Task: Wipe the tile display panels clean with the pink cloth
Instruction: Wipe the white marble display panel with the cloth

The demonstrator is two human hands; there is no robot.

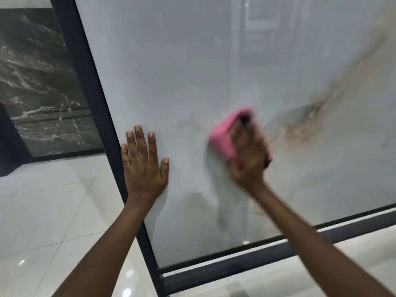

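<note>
- Cloth first: the pink cloth (225,136) is bunched under the right hand (249,155), whose fingers curl round it and press it against the pale tile panel (192,61), just left of a brown vein (304,123) in the marbling.
- It looks soft, light and floppy; I judge it is best held as a wad in the palm, so no loose corner drags or slips out.
- The right hand and cloth are blurred, which suggests a wiping stroke, though its direction cannot be told.
- The left hand (143,166) lies flat on the panel beside the dark frame (96,93), fingers straight and spread, holding nothing; the two hands are well apart.
- The panel appears glossy, stiff and heavy, probably slippery and likely to chip if knocked, so bracing it seems wise.
- A dark marbled panel (42,82) stands behind at the left, above the shiny tiled floor (42,211).
- No containers are in view.
</note>
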